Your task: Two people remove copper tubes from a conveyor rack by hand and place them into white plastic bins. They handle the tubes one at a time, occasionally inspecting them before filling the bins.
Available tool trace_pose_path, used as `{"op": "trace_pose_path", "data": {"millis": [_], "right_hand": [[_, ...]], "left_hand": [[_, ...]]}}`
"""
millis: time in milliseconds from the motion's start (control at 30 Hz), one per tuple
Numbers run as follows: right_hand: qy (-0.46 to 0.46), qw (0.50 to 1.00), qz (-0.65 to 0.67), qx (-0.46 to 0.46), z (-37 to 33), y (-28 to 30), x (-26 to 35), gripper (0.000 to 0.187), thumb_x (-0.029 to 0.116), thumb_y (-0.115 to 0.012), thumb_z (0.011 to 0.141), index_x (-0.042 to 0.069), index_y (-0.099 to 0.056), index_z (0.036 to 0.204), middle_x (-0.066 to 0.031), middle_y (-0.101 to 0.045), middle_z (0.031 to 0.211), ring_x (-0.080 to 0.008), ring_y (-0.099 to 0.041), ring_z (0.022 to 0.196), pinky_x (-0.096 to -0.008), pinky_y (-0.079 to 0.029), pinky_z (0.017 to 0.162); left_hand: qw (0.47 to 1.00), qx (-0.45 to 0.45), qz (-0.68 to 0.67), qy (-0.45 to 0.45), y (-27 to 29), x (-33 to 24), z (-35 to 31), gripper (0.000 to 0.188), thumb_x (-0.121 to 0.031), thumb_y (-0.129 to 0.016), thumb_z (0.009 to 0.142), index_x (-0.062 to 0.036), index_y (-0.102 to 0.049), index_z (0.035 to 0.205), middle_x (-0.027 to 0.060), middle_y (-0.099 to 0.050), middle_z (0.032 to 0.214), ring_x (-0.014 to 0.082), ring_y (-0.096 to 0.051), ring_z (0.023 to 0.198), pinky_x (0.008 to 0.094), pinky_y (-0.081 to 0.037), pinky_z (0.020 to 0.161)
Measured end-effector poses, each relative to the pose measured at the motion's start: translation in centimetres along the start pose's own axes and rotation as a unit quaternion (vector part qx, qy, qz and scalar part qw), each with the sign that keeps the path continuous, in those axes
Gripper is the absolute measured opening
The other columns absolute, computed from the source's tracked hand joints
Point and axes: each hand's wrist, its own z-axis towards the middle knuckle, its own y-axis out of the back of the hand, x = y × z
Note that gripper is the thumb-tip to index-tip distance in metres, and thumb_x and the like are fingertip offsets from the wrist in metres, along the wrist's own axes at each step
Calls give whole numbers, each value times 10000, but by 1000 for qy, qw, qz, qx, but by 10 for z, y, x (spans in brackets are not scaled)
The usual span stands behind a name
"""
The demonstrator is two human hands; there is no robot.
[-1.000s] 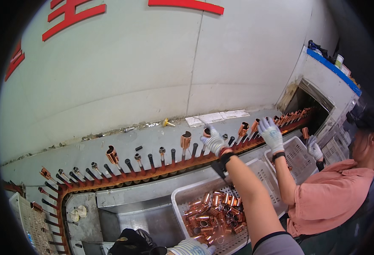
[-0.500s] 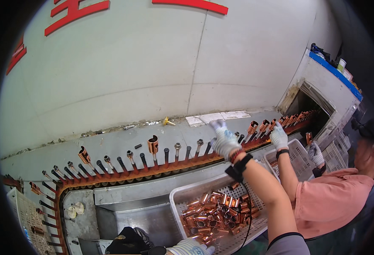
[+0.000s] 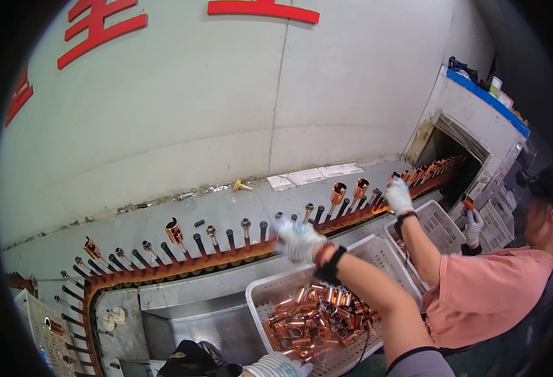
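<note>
Pale plastic crate point(image 3: 28, 308) at far left, slatted, close to the bend of the rusty peg rail point(image 3: 89, 314). Next, two copper sleeves point(image 3: 174, 231) top tilted pegs behind the metal trough point(image 3: 213, 333). Sleeves look light, stiff and thin-walled, probably slick under gloves; slotted lips may snag or bend, so pinch the round outer wall, away from cut edges. Left grip point(image 3: 276, 366), gloved, sits low by the near bin's corner, cut off by the frame; can't tell how far it's closed or whether it has anything. Perforated bin point(image 3: 386, 261) carries a jumbled pile of loose sleeves point(image 3: 320, 314); its raised rim is the edge to clear. Right grip point(image 3: 298, 240) is blurred over the rail, fingers reaching left; opening and contents can't be told. Room is tight between pegs, freer above them toward the wall. Further right, more sleeves point(image 3: 338, 193) stand on pegs close together; a co-worker's near glove point(image 3: 399, 196) is at the rail, the far glove point(image 3: 474, 226) holds one sleeve upright-ish near the wall opening point(image 3: 458, 141).
</note>
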Motion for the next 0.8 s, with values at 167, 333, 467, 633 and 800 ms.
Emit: {"op": "trace_pose_path", "data": {"millis": [167,333,467,633,800], "right_hand": [[-1,979,97,180,-66,18,43,361,302,-666,824,54,-575,1070,-177,-599,1044,-377,-608,962,-447,-485,834],[-44,905,82,415,-77,-2,-3,447,350,-700,794,32,-620,1098,-191,-604,1152,-345,-600,1056,-418,-473,922],[-66,998,-5,7,-49,7,-54,524,319,-683,791,72,-548,1233,-202,-545,1216,-390,-533,1132,-458,-433,988],[-246,953,-116,-131,6,53,-79,518,268,-687,786,100,-539,1253,-157,-490,1334,-352,-500,1200,-461,-403,1021],[-316,942,-111,-21,31,46,-95,498,307,-669,793,69,-571,1220,-191,-563,1246,-358,-573,1112,-439,-453,973]], "left_hand": [[1000,8,22,-11,7,-7,1,507,-400,-622,812,17,-603,1100,174,-663,855,339,-660,768,442,-528,701],[999,27,24,0,-1,-6,-5,548,-434,-609,822,16,-597,1135,176,-665,865,338,-658,776,435,-527,704],[999,21,28,8,-1,-9,-8,547,-445,-595,831,8,-596,1139,167,-667,852,338,-657,772,436,-523,700],[999,39,27,13,6,-17,-4,538,-441,-589,832,6,-596,1132,162,-667,835,339,-658,769,441,-520,701],[999,37,24,-7,3,-22,5,479,-401,-599,819,-5,-622,1086,155,-670,826,333,-656,762,450,-515,694]]}}
